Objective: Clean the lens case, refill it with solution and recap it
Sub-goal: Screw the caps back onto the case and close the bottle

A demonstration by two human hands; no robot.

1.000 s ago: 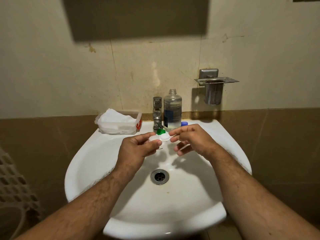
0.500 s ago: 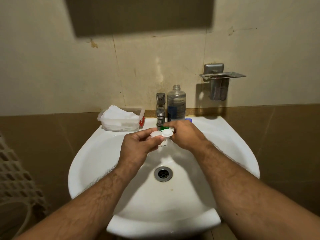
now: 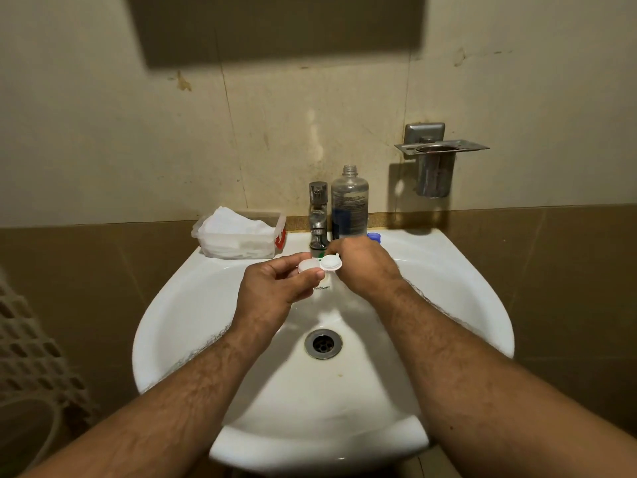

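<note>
- Pinching the white lens case (image 3: 320, 264) over the sink (image 3: 193, 305), left hand (image 3: 275, 291) grips its left well.
- Right hand (image 3: 365, 267) curls around the right well; both wells uncapped.

One head-worn wide-angle view looks forward and down, close over the sink (image 3: 448, 305); the wall fills 12 o'clock, the drain (image 3: 323, 343) sits centre, forearms enter from 6 o'clock

White lens case (image 3: 320, 264); white sink (image 3: 448, 305); blue cap (image 3: 374, 237); brown lower tiles (image 3: 568, 270).
</note>
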